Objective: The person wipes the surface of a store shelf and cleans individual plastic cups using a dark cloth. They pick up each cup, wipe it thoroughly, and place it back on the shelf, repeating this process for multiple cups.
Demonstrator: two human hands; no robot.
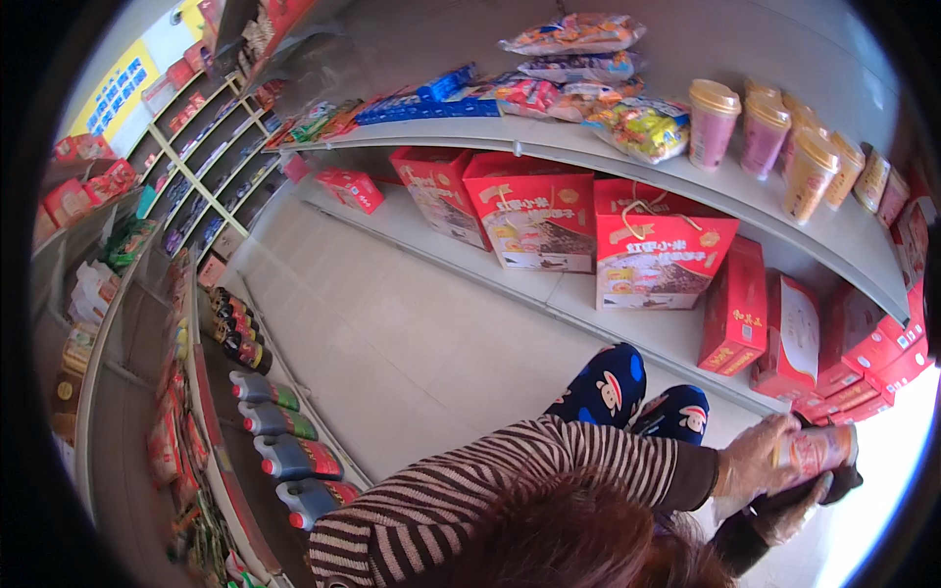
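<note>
At the lower right, my left hand [757, 456], in a thin clear glove, is closed around a printed cylindrical container [816, 452] lying tilted on its side. Below it my right hand [798, 511], also gloved, holds a dark cloth [844, 481] against the container's underside. Part of the right fingers is hidden by the cloth. Lidded paper cups [764, 132] stand in a group on the shelf above, beside a yellow-green bag of packaged food [650, 132].
Red gift boxes [662, 257] with cord handles stand on the low shelf [559, 298] ahead. The upper shelf's edge [662, 173] curves overhead of them. More red cartons [786, 331] are at the right. Left across the tiled floor [367, 331], a rack holds jugs of dark liquid [298, 456] and bottles [246, 349].
</note>
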